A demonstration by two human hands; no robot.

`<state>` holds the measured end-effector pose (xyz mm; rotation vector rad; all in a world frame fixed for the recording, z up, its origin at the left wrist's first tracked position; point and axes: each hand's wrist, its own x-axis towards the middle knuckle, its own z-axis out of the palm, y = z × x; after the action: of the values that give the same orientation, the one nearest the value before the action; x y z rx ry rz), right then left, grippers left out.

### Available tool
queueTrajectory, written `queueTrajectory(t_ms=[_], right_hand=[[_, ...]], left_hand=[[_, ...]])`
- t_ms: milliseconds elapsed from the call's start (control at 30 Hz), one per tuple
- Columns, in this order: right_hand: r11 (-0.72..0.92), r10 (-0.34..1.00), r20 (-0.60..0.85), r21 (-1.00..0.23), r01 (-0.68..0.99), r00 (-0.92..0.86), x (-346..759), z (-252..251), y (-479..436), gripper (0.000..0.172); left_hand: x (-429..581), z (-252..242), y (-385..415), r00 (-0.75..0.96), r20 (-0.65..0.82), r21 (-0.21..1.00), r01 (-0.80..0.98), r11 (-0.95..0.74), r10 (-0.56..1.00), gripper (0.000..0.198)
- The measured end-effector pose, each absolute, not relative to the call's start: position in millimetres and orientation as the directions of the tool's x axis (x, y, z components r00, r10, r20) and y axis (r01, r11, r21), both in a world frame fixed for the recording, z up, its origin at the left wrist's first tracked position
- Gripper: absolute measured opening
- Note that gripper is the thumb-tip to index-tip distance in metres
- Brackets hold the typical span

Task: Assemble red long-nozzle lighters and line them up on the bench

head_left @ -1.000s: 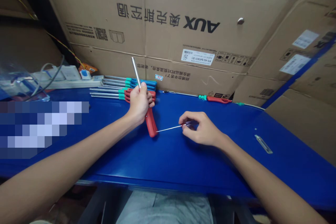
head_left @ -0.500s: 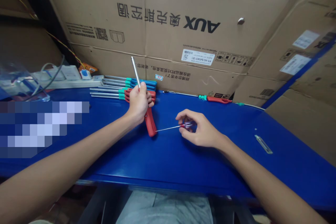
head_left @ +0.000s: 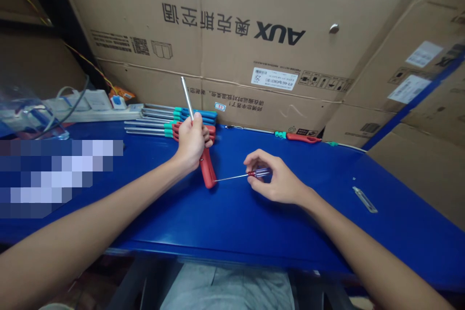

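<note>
Right now your left hand (head_left: 191, 143) is closed around a red plastic tool handle (head_left: 208, 172), its fingers (head_left: 195, 139) wrapped round and clamped on it. A steel shaft (head_left: 187, 97) rises out of the top of your fist, tilted a little to the left, and the lower end of the handle sticks out below your hand. You can't tell from this view whether that end rests on the blue table (head_left: 290, 223) or sits just above it.

Your right hand (head_left: 281, 177) is off to the right, its thumb and fingertips (head_left: 253, 159) pinched together on a small screwdriver (head_left: 259, 172) with a red and clear handle. Its thin steel blade (head_left: 232, 177) points left, almost level, and the tip appears to touch the lower end of the red handle.

Just behind your left hand, a row of steel-shafted tools (head_left: 152, 126) with teal collars and blue or red handles lies at the back of the table. Further right, a red-handled tool (head_left: 300, 137) lies along the back edge, and a small metal strip (head_left: 364, 199) lies near the right side. A white power strip (head_left: 101, 115) sits at the back left, in front of AUX cardboard cartons (head_left: 232, 43).
</note>
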<state>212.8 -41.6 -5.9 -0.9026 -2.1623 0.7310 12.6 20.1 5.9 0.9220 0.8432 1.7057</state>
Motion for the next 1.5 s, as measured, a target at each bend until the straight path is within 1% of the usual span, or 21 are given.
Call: queueTrajectory(t_ms=[267, 467, 600, 833, 967, 1267, 1433, 1500], right_hand=[[0.539, 0.809, 0.327, -0.742, 0.398, -0.488, 210.5, -5.4, -40.6, 0.015], [0.591, 0.768, 0.371, -0.724, 0.355, -0.523, 209.1, -6.9, -42.0, 0.025], [0.595, 0.765, 0.38, -0.724, 0.348, -0.52, 208.9, -6.3, -42.2, 0.018], [0.605, 0.765, 0.397, -0.713, 0.355, -0.507, 208.9, -7.6, -41.8, 0.011], [0.592, 0.766, 0.375, -0.729, 0.344, -0.523, 208.2, -9.1, -42.8, 0.008], [0.599, 0.761, 0.391, -0.731, 0.327, -0.518, 205.6, -9.6, -44.8, 0.021], [0.606, 0.754, 0.409, -0.735, 0.304, -0.514, 207.3, -10.7, -43.2, 0.033], [0.589, 0.771, 0.397, -0.742, 0.32, -0.497, 207.6, -11.0, -42.5, 0.031]], left_hand=[[12.8, 6.5, 19.2, -0.226, 0.185, 0.859, -0.435, -0.269, 0.957, 0.041], [13.0, 7.0, 18.6, -0.221, 0.19, 0.858, -0.436, -0.271, 0.957, 0.041], [13.3, 6.2, 18.6, -0.217, 0.193, 0.863, -0.427, -0.271, 0.957, 0.043], [13.8, 6.1, 17.6, -0.224, 0.189, 0.878, -0.398, -0.267, 0.956, 0.04], [14.3, 6.5, 16.6, -0.216, 0.19, 0.88, -0.395, -0.264, 0.958, 0.04], [13.8, 7.0, 19.1, -0.219, 0.191, 0.875, -0.405, -0.267, 0.957, 0.04], [12.7, 5.9, 19.0, -0.225, 0.202, 0.876, -0.394, -0.279, 0.953, 0.039], [12.6, 5.7, 18.6, -0.225, 0.203, 0.877, -0.391, -0.279, 0.953, 0.039]])
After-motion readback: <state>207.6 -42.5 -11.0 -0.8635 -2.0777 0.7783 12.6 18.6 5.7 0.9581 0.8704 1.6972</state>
